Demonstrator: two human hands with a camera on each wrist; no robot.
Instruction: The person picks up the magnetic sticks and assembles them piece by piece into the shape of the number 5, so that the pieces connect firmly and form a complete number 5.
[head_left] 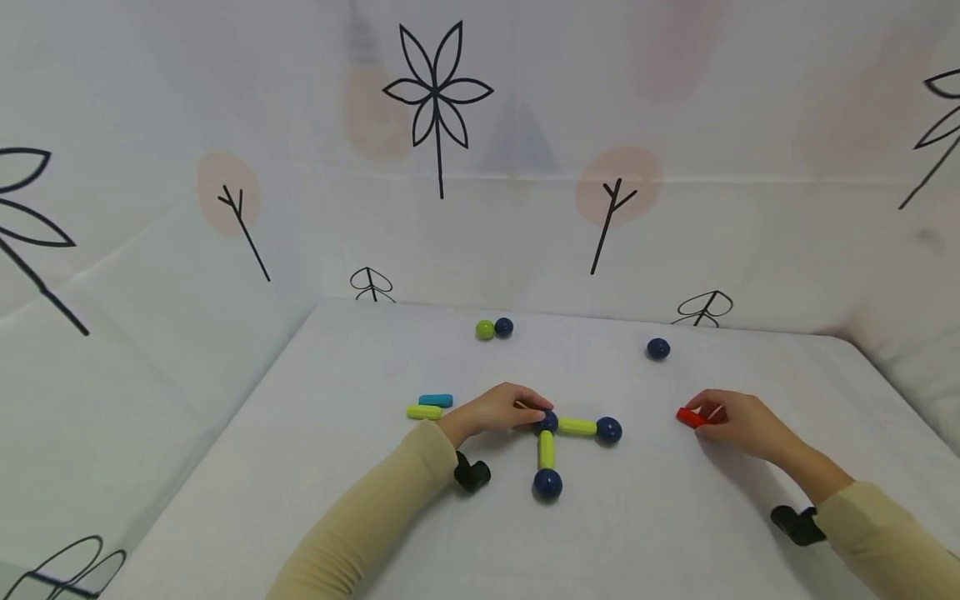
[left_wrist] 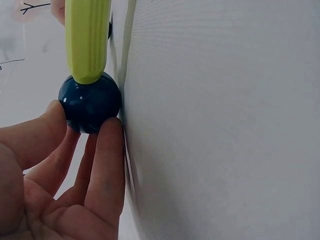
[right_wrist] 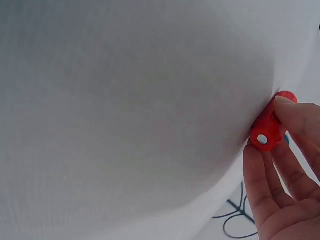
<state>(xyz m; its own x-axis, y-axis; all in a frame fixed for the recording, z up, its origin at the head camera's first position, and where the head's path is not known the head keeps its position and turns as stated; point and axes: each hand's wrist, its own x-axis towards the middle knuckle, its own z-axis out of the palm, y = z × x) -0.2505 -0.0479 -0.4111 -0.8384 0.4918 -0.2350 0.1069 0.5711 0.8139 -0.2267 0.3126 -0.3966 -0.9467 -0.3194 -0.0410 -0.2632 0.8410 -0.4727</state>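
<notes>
My left hand (head_left: 501, 407) pinches a dark blue ball (left_wrist: 90, 102) between thumb and fingers, low against the white cloth. That ball is the corner of an L-shaped piece: one yellow-green rod (head_left: 577, 427) runs right to a dark blue ball (head_left: 609, 430), another yellow-green rod (head_left: 547, 450) runs towards me to a second dark blue ball (head_left: 547, 484). Further right, my right hand (head_left: 738, 423) pinches a short red rod (right_wrist: 270, 122) close to the cloth. A round silvery spot marks the rod's near end. A sliver of blue shows behind it, too small to identify.
Left of the left hand lie a blue rod (head_left: 436, 400) and a yellow-green rod (head_left: 424, 412), side by side. At the back, a green ball (head_left: 485, 330) touches or nearly touches a dark blue ball (head_left: 504, 327). Another dark blue ball (head_left: 658, 348) lies back right.
</notes>
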